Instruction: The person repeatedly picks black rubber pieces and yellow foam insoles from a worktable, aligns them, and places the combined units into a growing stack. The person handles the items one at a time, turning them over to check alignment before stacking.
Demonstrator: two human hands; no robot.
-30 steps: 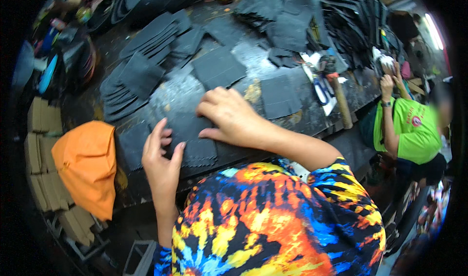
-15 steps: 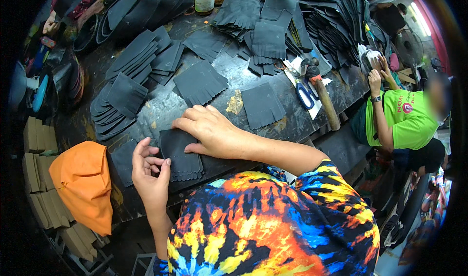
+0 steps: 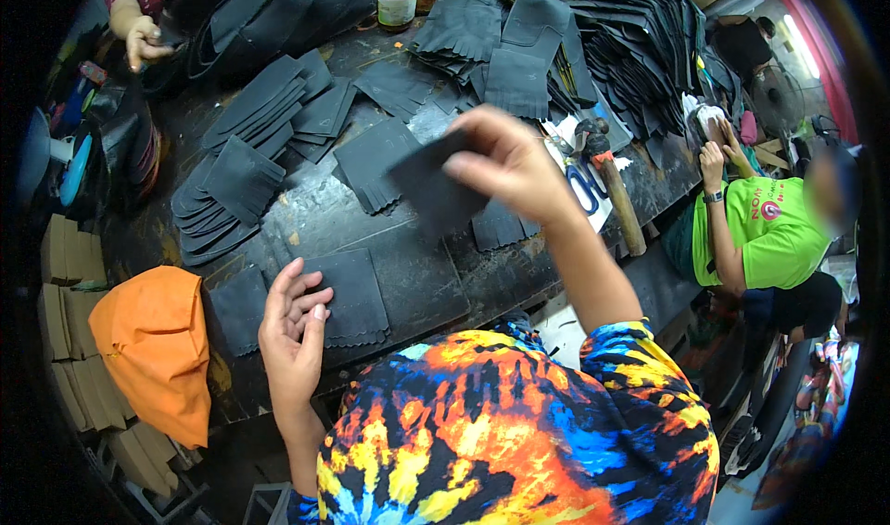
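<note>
A black leather-like piece, smeared by motion, hangs from my right hand above the middle of the bench. Thumb and fingers pinch it along its upper right edge. Nearer to me, my left hand has its fingers loosely bent and apart, holding nothing. Its fingertips are beside a square black piece with a scalloped near edge, lying on the bench. Left of that hand lies another black piece. Beyond it, a fringed black stack lies partly behind the held piece, and a further black piece is below my right hand.
Overlapping black pieces cover the bench's left side. Scissors and a hammer lie at right. Jars and big black stacks stand behind. An orange cloth drapes at left. Co-workers' hands show.
My right hand has lifted off the near stack and moved away and to the right, carrying a black piece. My left hand has barely moved. A co-worker's hand at far left has come forward.
</note>
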